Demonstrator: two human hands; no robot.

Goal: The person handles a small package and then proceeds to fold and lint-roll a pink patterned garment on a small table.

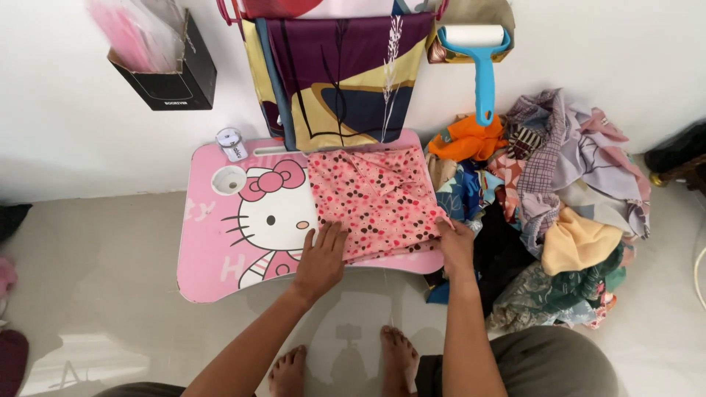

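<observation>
A pink cloth with red and dark dots (375,195) lies folded on the right half of a small pink lap table (202,254) printed with a cartoon cat. My left hand (321,259) rests flat on the cloth's near left corner, fingers spread. Over at the near right corner, by the table's edge, my right hand (456,246) presses on the cloth with its fingers bent over the fabric. Neither hand lifts the cloth.
A heap of mixed clothes (548,213) lies on the floor right of the table. A blue-handled lint roller (479,59) and patterned fabrics (338,73) hang on the wall behind. A black wall box (173,77) is upper left. My bare feet (346,367) are below the table.
</observation>
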